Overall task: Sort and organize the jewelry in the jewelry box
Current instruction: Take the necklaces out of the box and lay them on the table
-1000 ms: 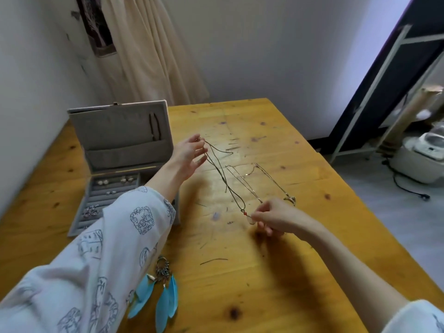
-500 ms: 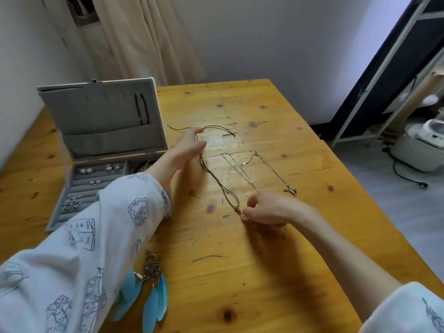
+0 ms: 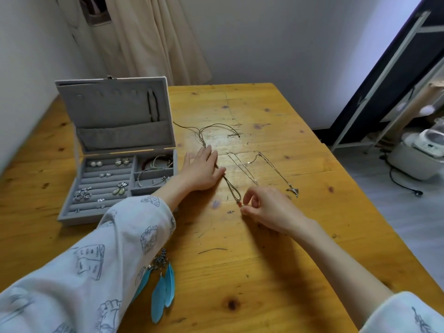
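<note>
Yellow knotty wooden counter is carrying everything. Grey velvet-lined jewelry box is sitting open at counter's left, lid standing upright, earrings lying in its ring rolls, bangles lying in right compartments. Left hand, fingers straight, is pressing flat on thin dark cord necklace, pinning it to counter just right of box. Right hand is pinching that cord's end at small red bead with thumb and forefinger. Thin silver chain necklace is lying looped beside cord, further right. Turquoise feather earrings are lying near counter's front edge, partly under left sleeve.
</note>
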